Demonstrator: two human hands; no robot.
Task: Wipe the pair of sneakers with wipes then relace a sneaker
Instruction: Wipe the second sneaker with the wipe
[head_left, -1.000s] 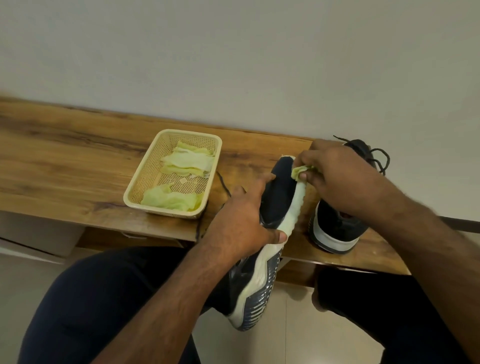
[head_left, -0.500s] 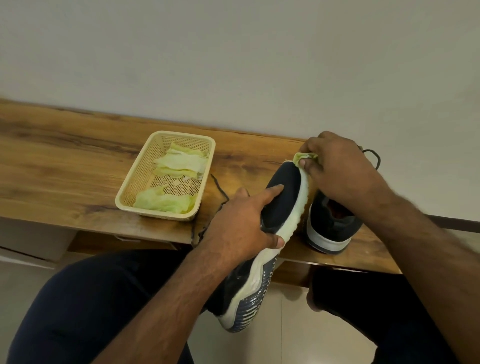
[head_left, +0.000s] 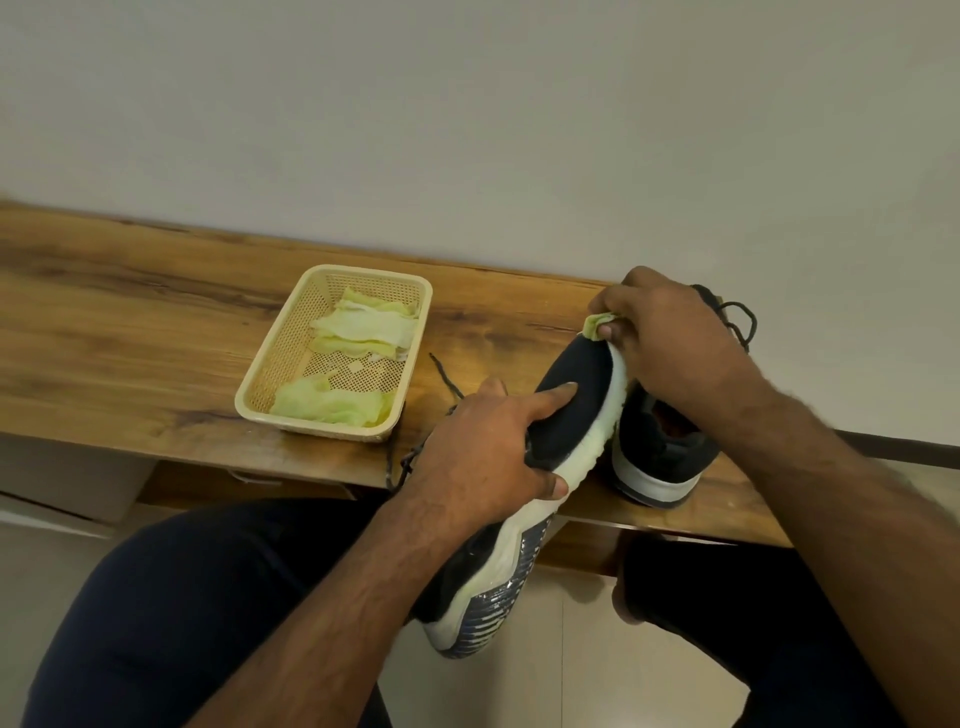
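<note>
Right now your left hand (head_left: 485, 452) wraps round the middle of the dark navy knit sneaker with the white foam midsole (head_left: 569, 415), thumb on the midsole edge and forefinger stretched along the upper. You hold that shoe tilted on its side, toe towards twelve o'clock over the long wooden bench (head_left: 156, 364), heel and ribbed outsole hanging off the near edge towards six o'clock, between your knees in dark trousers (head_left: 182, 623).

Your right hand (head_left: 675, 348) pinches a small crumpled pale green wipe (head_left: 594, 326) between thumb and fingers and presses it against the toe end of the midsole.

Just behind that hand, at about two o'clock from the held shoe, the second dark sneaker with a white heel band (head_left: 657, 457) stands upright on the bench; your right hand and wrist cover its front half, so only the heel, the collar and a loop of dark lace (head_left: 740, 322) show.

At ten o'clock from the held shoe, well apart from it, sits a cream perforated plastic basket (head_left: 270, 384) holding several more pale green wipes (head_left: 363, 330). A loose dark shoelace (head_left: 444, 374) trails across the wood between basket and left hand and drops over the near edge. A plain pale wall (head_left: 467, 130) rises behind the bench.
</note>
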